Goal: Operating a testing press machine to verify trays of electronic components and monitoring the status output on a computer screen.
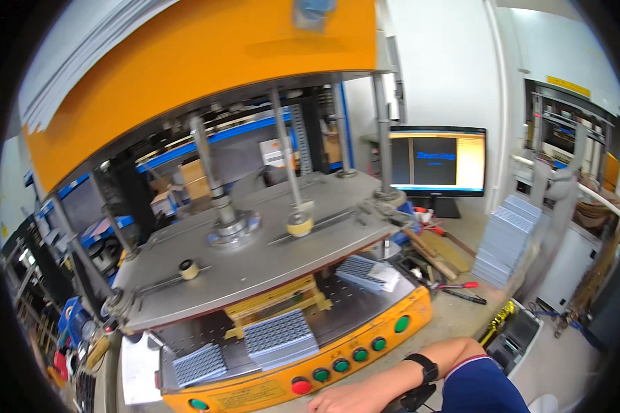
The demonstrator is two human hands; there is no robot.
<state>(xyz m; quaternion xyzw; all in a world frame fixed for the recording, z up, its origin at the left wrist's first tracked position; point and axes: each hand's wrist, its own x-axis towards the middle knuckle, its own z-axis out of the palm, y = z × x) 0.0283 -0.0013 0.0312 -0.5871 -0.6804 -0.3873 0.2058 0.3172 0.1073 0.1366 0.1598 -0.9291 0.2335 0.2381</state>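
Observation:
My right hand (348, 400) is at the lower edge, just in front of the orange control strip (258, 394) of a press. Its fingers are mostly cut off by the picture's edge, so their pose is hidden. A red button (301, 385) on the strip is nearest to it. On the press bed, a stack of grey-blue dimpled blocks (280, 337) stands in front of a yellow fixture (282, 301). Another dimpled block (200, 365) lies to the left, and more dimpled blocks (359, 271) lie at the right. My left hand is out of view.
A thick steel plate (255, 241) on upright posts hangs over the bed, under an orange housing (207, 69). At right are a monitor (437, 162), a tall stack of grey-blue blocks (506, 237), a black marker (465, 297) and a grey bin (517, 337).

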